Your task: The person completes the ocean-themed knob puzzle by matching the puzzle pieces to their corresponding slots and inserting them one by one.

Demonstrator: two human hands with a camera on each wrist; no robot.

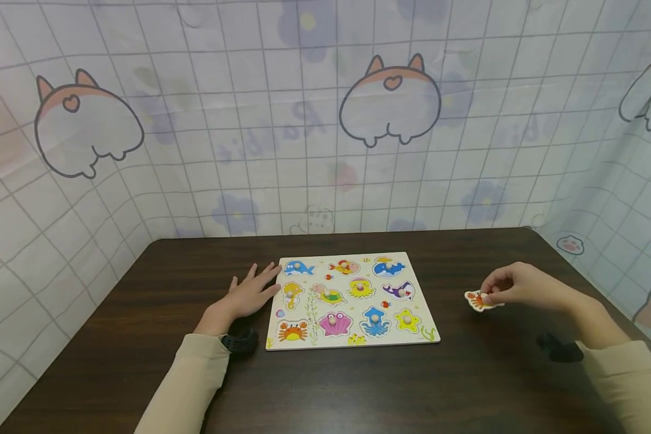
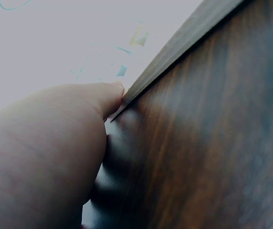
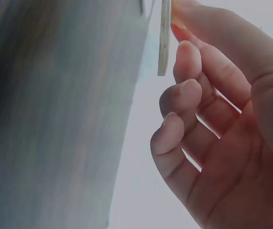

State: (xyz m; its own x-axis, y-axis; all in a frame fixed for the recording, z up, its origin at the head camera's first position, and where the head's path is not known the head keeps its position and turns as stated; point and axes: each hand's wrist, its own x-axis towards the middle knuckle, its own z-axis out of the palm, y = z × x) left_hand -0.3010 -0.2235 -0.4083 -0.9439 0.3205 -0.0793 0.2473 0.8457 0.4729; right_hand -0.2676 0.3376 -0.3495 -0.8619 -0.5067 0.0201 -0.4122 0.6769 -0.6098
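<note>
My right hand [image 1: 518, 284] pinches a small orange-and-white puzzle piece [image 1: 475, 299], apparently a crab, by its knob above the right part of the table. In the right wrist view the thin wooden edge of the piece [image 3: 164, 43] shows beside the curled fingers [image 3: 188, 98]. The left hand [image 1: 249, 295] lies with fingers spread at the left edge of a white sea-animal puzzle board [image 1: 352, 345]. In the left wrist view its thumb [image 2: 110, 98] touches the board's side [image 2: 160, 59]. A crab picture [image 1: 292, 331] at the board's lower left shows no knob.
Several knobbed pieces sit in the board, among them a pink shell [image 1: 335, 324], a turtle [image 1: 328, 295] and a yellow starfish [image 1: 407, 320]. The dark wooden table [image 1: 358, 386] is bordered by a patterned white cloth [image 1: 282, 175] behind and at both sides.
</note>
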